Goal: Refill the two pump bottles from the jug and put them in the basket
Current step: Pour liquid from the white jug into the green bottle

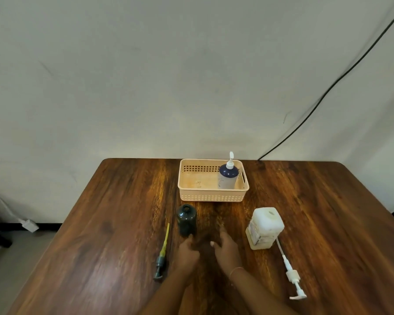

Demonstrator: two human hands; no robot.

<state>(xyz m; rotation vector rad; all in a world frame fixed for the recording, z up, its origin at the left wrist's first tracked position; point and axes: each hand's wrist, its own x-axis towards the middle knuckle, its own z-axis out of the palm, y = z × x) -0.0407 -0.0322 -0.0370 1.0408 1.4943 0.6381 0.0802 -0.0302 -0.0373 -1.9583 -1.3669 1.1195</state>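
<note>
Wooden table (100,223) against pale wall. Basket (212,197) at far centre, with blue pump bottle (228,176) upright in its right end. Dark bottle (187,220) uncapped, upright in front of basket; dark pump (162,255) flat to its left. Jug (264,228) open at right, white pump (291,273) lying beside it. Left hand (188,252) by dark bottle's base, blurred — grip cannot be told. Right hand (226,250) alongside — fingers loosely extended, holding nothing.
</note>
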